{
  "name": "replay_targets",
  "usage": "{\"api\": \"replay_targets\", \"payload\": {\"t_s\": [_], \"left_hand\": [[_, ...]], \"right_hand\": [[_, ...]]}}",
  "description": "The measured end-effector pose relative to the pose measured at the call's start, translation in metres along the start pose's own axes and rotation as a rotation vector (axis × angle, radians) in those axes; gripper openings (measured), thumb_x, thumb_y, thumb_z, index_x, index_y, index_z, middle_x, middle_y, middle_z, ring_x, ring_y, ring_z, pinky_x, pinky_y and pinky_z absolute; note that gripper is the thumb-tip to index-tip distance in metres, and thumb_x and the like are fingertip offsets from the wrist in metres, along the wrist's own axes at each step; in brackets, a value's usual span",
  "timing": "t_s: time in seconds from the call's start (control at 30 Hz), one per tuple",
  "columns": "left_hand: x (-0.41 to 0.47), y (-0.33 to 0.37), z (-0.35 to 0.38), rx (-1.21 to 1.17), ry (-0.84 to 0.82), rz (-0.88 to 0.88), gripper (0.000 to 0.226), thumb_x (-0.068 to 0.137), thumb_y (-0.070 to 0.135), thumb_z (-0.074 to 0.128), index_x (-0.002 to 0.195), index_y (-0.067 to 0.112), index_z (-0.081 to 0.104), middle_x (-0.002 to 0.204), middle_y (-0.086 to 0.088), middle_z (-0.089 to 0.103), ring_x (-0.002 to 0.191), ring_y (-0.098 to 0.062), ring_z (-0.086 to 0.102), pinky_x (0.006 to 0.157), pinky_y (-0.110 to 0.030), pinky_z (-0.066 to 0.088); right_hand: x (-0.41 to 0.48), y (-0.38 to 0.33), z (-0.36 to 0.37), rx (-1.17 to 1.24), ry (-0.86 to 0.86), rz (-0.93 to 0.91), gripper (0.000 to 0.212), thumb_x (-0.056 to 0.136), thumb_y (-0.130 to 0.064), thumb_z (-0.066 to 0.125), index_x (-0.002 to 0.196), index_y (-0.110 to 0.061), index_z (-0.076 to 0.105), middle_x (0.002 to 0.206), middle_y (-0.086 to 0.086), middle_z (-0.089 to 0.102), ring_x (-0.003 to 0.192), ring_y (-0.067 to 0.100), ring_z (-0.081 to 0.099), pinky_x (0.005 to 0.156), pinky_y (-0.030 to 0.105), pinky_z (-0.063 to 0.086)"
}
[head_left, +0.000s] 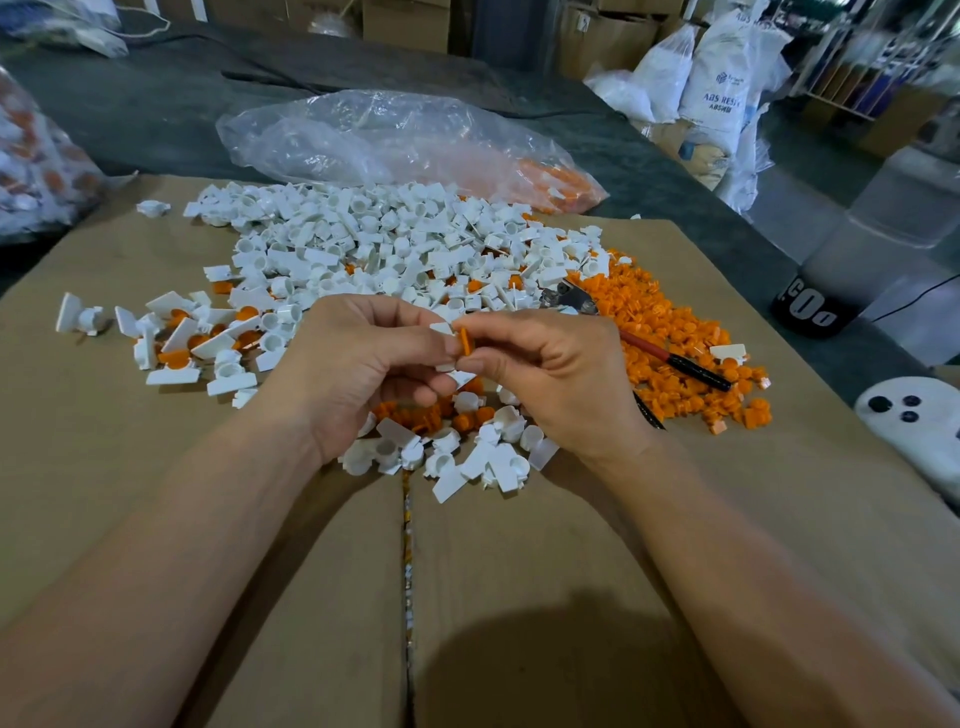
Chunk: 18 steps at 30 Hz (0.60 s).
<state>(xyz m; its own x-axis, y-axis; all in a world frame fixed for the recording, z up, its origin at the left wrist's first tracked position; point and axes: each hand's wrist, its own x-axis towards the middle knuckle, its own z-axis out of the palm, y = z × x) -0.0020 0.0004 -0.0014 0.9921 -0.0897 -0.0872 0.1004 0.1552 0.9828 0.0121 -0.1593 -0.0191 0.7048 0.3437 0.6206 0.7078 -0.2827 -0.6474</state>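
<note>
Evidently light, stiff and probably slick, the orange cap (465, 343) is pinched by its rim in your right hand (550, 374), against the white piece (442, 328) your left hand (363, 364) grips above the worktop (727, 493).

Bag (374, 140) behind parts pile (395, 244); pliers (655, 349) at right.

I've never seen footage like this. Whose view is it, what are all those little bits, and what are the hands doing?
No machine here: a person wears a camera on the head, so you look down on their two bare hands. The left hand holds a small white piece; the right hand pinches an orange piece right beside it. Below lies cardboard bearing a white pile and, to the right, an orange pile. A tool with red and black handles lies there too, and a clear plastic bag behind.
</note>
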Motion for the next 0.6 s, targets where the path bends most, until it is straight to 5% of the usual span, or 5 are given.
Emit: {"api": "replay_targets", "payload": {"t_s": [0.13,0.33,0.47,0.6], "left_hand": [[-0.0005,-0.0001,-0.0004,0.026,0.003,0.020,0.011,0.057,0.001,0.070,0.065,0.002,0.063,0.051,-0.008,0.062,0.040,-0.014,0.057,0.038,-0.016,0.045],[-0.0021,0.0016,-0.0002,0.048,0.003,0.072,0.023,0.047,0.014,0.072,0.067,0.004,0.065,0.054,-0.008,0.064,0.043,-0.015,0.059,0.042,-0.018,0.047],[-0.0025,0.0016,0.0002,0.047,-0.001,0.074,0.025,0.047,0.015,0.072,0.067,0.003,0.065,0.053,-0.008,0.063,0.043,-0.016,0.058,0.041,-0.019,0.045],[-0.0023,0.0011,-0.0005,0.049,-0.006,0.075,0.022,0.047,0.015,0.072,0.066,0.004,0.065,0.055,-0.007,0.063,0.043,-0.016,0.058,0.041,-0.019,0.045]], "right_hand": [[0.0000,0.0009,0.0002,0.024,0.004,0.005,0.032,0.077,-0.004,0.067,0.108,-0.004,0.063,0.089,-0.001,0.068,0.082,0.013,0.068,0.075,0.030,0.057],[-0.0025,0.0065,0.0011,0.133,0.034,0.114,0.046,0.073,0.002,0.069,0.115,-0.008,0.054,0.092,-0.005,0.065,0.084,-0.006,0.064,0.077,0.016,0.052],[-0.0025,0.0067,0.0001,0.138,0.031,0.127,0.050,0.072,0.002,0.070,0.116,-0.014,0.052,0.089,-0.018,0.062,0.083,-0.009,0.063,0.077,0.013,0.051],[-0.0026,0.0069,-0.0001,0.146,0.031,0.142,0.045,0.073,0.002,0.070,0.114,-0.011,0.056,0.090,-0.010,0.065,0.084,-0.004,0.065,0.077,0.016,0.052]]}}
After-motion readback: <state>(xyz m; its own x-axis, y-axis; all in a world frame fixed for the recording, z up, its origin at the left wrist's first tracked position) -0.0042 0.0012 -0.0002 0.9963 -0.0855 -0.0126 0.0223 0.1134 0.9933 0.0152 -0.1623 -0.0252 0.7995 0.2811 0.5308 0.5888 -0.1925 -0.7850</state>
